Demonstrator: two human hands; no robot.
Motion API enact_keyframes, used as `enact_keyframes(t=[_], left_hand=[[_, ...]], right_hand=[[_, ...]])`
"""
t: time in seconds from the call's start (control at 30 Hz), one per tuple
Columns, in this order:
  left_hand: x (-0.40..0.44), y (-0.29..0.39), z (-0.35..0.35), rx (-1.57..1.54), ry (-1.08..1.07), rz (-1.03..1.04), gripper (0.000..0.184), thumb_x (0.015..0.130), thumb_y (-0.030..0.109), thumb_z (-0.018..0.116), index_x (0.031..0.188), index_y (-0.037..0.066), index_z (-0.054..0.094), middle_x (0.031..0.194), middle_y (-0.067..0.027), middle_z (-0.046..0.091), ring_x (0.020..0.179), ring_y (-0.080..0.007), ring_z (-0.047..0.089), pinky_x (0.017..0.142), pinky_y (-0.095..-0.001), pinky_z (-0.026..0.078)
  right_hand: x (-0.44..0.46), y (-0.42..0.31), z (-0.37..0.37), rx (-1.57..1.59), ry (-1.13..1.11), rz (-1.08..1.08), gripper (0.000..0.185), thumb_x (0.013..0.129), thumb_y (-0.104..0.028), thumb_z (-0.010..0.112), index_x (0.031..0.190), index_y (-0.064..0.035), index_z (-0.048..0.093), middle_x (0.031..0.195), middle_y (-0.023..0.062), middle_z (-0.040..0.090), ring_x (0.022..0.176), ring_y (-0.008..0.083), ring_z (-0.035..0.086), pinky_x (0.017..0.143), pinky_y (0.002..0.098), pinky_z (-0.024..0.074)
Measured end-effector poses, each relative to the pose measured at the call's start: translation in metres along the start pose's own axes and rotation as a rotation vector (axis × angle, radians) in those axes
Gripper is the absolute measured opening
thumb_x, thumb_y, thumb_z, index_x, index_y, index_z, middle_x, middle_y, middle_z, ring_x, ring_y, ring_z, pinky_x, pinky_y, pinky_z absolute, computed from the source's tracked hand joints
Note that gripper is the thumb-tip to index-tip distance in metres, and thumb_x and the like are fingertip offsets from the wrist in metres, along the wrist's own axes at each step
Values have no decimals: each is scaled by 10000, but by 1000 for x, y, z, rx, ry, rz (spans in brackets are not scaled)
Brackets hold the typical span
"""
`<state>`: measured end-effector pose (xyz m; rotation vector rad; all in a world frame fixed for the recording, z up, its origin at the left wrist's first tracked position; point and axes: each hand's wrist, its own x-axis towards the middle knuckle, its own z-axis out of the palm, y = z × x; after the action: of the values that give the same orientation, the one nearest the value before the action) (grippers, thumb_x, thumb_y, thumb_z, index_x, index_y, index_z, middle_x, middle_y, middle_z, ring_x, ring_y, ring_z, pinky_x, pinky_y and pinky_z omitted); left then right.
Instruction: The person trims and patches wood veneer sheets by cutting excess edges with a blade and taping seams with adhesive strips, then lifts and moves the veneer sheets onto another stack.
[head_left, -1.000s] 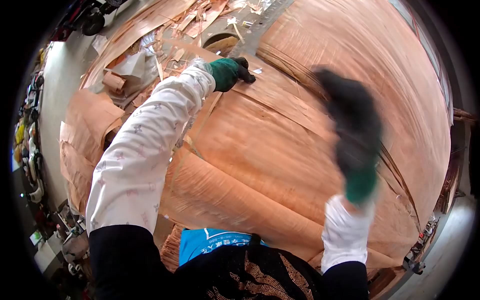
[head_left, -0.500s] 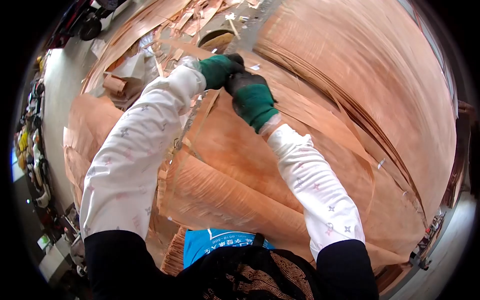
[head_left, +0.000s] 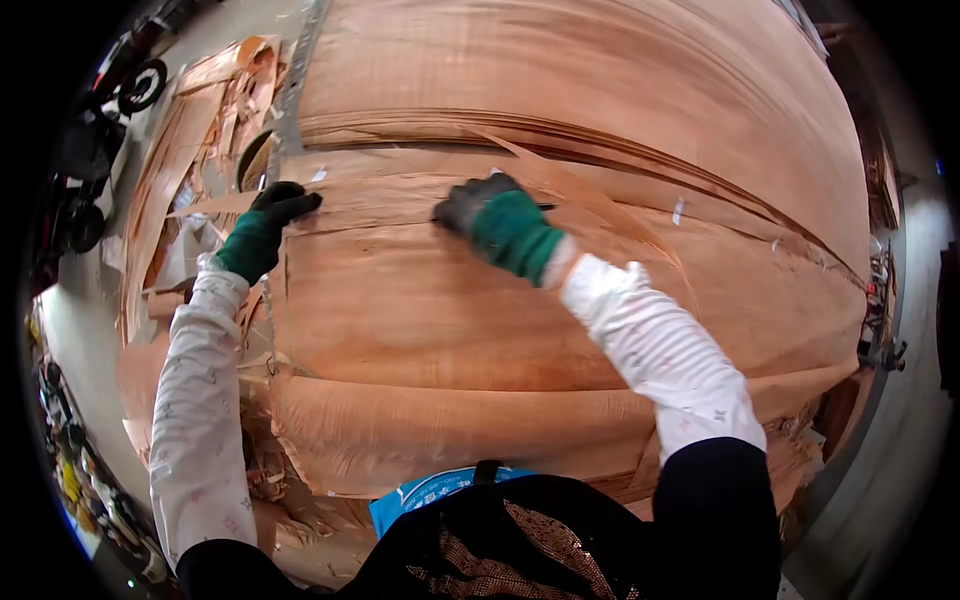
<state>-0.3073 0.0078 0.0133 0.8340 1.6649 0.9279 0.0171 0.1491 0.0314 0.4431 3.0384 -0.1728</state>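
A dark wheeled vehicle (head_left: 88, 148) stands on pale floor (head_left: 85, 335) at left.

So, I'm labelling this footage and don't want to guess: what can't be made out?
In the head view:
What the right hand may grip: mostly hidden by that hand.
Blue material, lower part: behind the black top.
White patch right of that hand: too small to identify.
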Motion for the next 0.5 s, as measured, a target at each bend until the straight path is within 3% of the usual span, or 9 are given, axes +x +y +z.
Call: enact_keyframes(t=[0.03, 0.07, 0.1, 0.17, 0.23, 0.33, 0.43, 0.47, 0.5], left_hand=[[-6, 4, 3, 155, -4, 119, 349, 811, 180, 734, 1092, 21, 603, 1038, -43, 599, 1021, -135, 552, 938, -269, 394], [-8, 4, 4, 127, -21, 156, 349, 808, 177, 736, 1091, 22, 604, 1038, -42, 598, 1021, -135, 552, 936, -270, 394], [-8, 2, 4, 99, -38, 191, 349, 805, 174, 739, 1090, 23, 605, 1039, -41, 597, 1021, -134, 551, 934, -270, 394], [-6, 2, 6, 68, -25, 161, 341, 811, 159, 729, 1096, 19, 605, 1045, -41, 595, 1026, -135, 550, 938, -270, 391], [-5, 3, 6, 64, 38, 31, 325, 829, 136, 706, 1110, 8, 604, 1057, -43, 592, 1036, -137, 549, 950, -269, 385], [-10, -1, -1, 629, -71, 515, 357, 836, 152, 705, 1139, -1, 595, 1051, -50, 592, 1048, -137, 543, 963, -265, 378], [-11, 3, 7, 185, -20, 177, 367, 835, 166, 712, 1151, 13, 605, 1071, -56, 597, 1077, -143, 537, 970, -268, 381], [-10, -7, 7, 196, -3, 279, 340, 840, 181, 708, 1128, 22, 624, 1086, -59, 599, 1092, -144, 529, 959, -266, 389], [-9, -11, 8, 247, 83, 206, 300, 845, 196, 700, 1083, 20, 644, 1080, -63, 604, 1073, -153, 538, 951, -271, 394]], right_hand=[[-18, 15, -5, -16, -83, 35, 167, 853, -166, 546, 978, -220, 642, 911, 35, 648, 831, 248, 646, 677, 404, 511], [-38, 35, 1, 72, 3, -5, 150, 856, -176, 537, 950, -208, 649, 895, 53, 650, 828, 263, 642, 650, 399, 500], [-50, 50, -5, 21, -79, 25, 146, 850, -170, 539, 939, -199, 651, 885, 60, 651, 826, 270, 640, 650, 401, 498], [-70, 73, -20, -78, -245, 80, 140, 838, -157, 544, 918, -180, 656, 865, 74, 652, 821, 283, 636, 650, 407, 495], [-94, 100, -21, -89, -223, 89, 135, 815, -139, 560, 899, -162, 663, 838, 86, 650, 814, 296, 636, 651, 425, 490], [-123, 126, -34, -95, -201, 123, 118, 804, -132, 571, 850, -149, 678, 833, 107, 663, 803, 295, 646, 680, 414, 504], [-156, 151, -61, -97, -189, 191, 153, 798, -115, 584, 888, -155, 701, 872, 114, 679, 821, 298, 647, 721, 399, 510], [-155, 155, -72, -97, -183, 214, 178, 794, -106, 591, 916, -159, 710, 890, 114, 683, 832, 301, 646, 734, 396, 509], [-153, 134, -109, 154, -27, 307, 261, 822, -47, 594, 1056, -120, 682, 994, 94, 693, 895, 272, 663, 785, 378, 519]])
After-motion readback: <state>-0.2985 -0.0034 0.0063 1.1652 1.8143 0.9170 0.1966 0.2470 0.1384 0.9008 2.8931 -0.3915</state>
